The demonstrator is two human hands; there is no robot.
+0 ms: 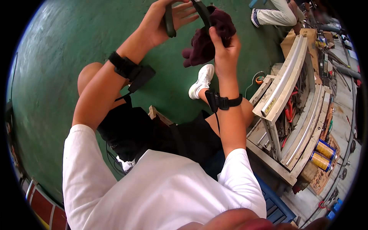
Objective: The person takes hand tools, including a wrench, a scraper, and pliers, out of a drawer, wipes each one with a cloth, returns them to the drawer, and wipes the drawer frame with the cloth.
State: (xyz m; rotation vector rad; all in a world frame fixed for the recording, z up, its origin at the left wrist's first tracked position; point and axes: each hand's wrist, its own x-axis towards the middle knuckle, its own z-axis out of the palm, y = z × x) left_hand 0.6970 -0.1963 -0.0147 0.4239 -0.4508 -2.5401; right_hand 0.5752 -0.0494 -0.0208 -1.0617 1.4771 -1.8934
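Your right hand grips the maroon cloth against a dark curved piece, above the green floor at the far side. Your left hand has its fingers spread wide beside another dark curved length (whether it grips that, you can't tell).

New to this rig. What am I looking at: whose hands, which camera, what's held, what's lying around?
No robot here: it's a person's bare hands, seen in one picture from a head-worn camera looking down. Both wrists wear black straps with small devices.

The right hand grips maroon cloth. A dark curved piece sits against the left hand; another dark curved length runs by the cloth. I can't tell whether they join.

Below is green floor. At right, a pale frame holds red-handled tools, with blue-and-yellow cans beyond.
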